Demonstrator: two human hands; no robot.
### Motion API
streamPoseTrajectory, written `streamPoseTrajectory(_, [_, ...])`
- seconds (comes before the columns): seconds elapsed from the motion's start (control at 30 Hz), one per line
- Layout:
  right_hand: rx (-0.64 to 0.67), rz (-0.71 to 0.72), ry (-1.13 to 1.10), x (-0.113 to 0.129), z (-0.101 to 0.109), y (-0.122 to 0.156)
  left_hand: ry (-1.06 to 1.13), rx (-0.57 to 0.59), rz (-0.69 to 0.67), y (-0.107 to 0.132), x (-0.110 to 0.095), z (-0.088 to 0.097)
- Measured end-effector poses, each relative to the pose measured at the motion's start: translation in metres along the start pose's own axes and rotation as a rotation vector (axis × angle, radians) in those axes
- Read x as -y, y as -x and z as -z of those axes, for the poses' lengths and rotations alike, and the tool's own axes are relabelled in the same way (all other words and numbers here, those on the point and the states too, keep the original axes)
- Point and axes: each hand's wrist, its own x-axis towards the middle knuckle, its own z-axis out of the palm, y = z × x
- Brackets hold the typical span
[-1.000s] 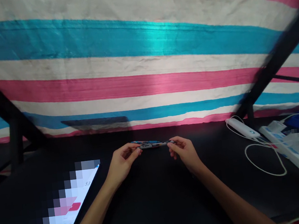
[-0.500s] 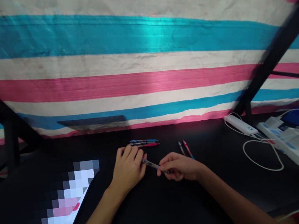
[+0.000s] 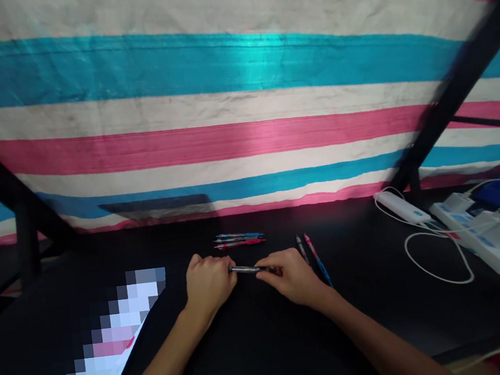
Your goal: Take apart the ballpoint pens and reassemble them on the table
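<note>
A slim pen (image 3: 245, 269) with a clear-looking barrel lies level between my hands, above the black table. My left hand (image 3: 209, 281) is closed around its left end. My right hand (image 3: 292, 274) pinches the dark right end between thumb and fingers. Both tips of the pen are hidden by my fingers. Just beyond my hands, several pens (image 3: 240, 240) with blue, dark and red parts lie side by side. Right of my right hand rest a grey-black pen (image 3: 301, 246) and a red and blue pen (image 3: 316, 260), the lower part of the grey one hidden.
A phone-like slab with a lit, blurred screen (image 3: 122, 340) lies at the left. On the right are a white power strip (image 3: 486, 245), a white device (image 3: 402, 206) and a looped cable (image 3: 441, 282). A striped sheet (image 3: 227, 142) hangs behind, between dark frame bars.
My left hand has moved slightly toward me and closed into a fist around the pen's end. The pen has turned from slanting to nearly level. The row of pens is now uncovered.
</note>
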Motion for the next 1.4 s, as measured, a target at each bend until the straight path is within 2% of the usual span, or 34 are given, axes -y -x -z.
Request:
streamPoseTrajectory(0.13, [-0.092, 0.232, 0.171, -0.008, 0.0, -0.002, 0.064, 0.105, 0.091, -0.001, -0.002, 0.005])
streamPoseTrajectory(0.23, [-0.147, 0.338, 0.226, -0.012, -0.001, -0.002, 0.112, 0.213, 0.139, -0.001, -0.002, 0.009])
streamPoseTrajectory(0.3, [-0.148, 0.364, 0.238, -0.011, 0.0, -0.002, 0.148, 0.242, 0.156, -0.002, -0.002, 0.01])
streamPoseTrajectory(0.37, [-0.128, 0.306, 0.186, -0.009, 0.001, -0.001, 0.182, 0.225, 0.171, -0.002, -0.002, 0.011])
streamPoseTrajectory(0.5, [-0.11, 0.044, -0.023, -0.007, -0.004, -0.001, 0.231, 0.179, 0.169, -0.001, -0.003, 0.009])
streamPoseTrajectory(0.6, [-0.19, -0.125, -0.205, -0.008, -0.009, -0.003, 0.33, 0.104, 0.137, -0.002, -0.004, 0.008])
streamPoseTrajectory(0.7, [-0.289, -0.249, -0.385, -0.007, -0.006, -0.007, 0.615, -0.018, 0.18, -0.005, -0.004, 0.01])
streamPoseTrajectory(0.77, [-0.338, -0.278, -0.475, -0.008, 0.001, -0.01, 0.886, -0.075, 0.233, -0.007, -0.003, 0.012])
streamPoseTrajectory(0.83, [-0.358, -0.298, -0.576, -0.009, 0.008, -0.013, 1.136, -0.076, 0.273, -0.008, -0.001, 0.013])
streamPoseTrajectory(0.93, [-0.363, -0.32, -0.692, -0.011, 0.014, -0.014, 1.351, -0.049, 0.32, -0.01, 0.001, 0.013])
streamPoseTrajectory(1.1, [-0.382, -0.237, -0.649, -0.011, 0.014, -0.012, 1.28, -0.074, 0.33, -0.01, 0.005, 0.012])
streamPoseTrajectory(1.23, [-0.347, -0.156, -0.591, -0.008, 0.014, -0.012, 1.237, -0.101, 0.326, -0.011, 0.007, 0.012])
streamPoseTrajectory(1.3, [-0.304, -0.188, -0.625, -0.008, 0.013, -0.012, 1.288, -0.118, 0.364, -0.012, 0.006, 0.012])
streamPoseTrajectory(1.4, [-0.229, -0.312, -0.634, -0.01, 0.009, -0.013, 1.431, -0.119, 0.437, -0.012, 0.005, 0.01])
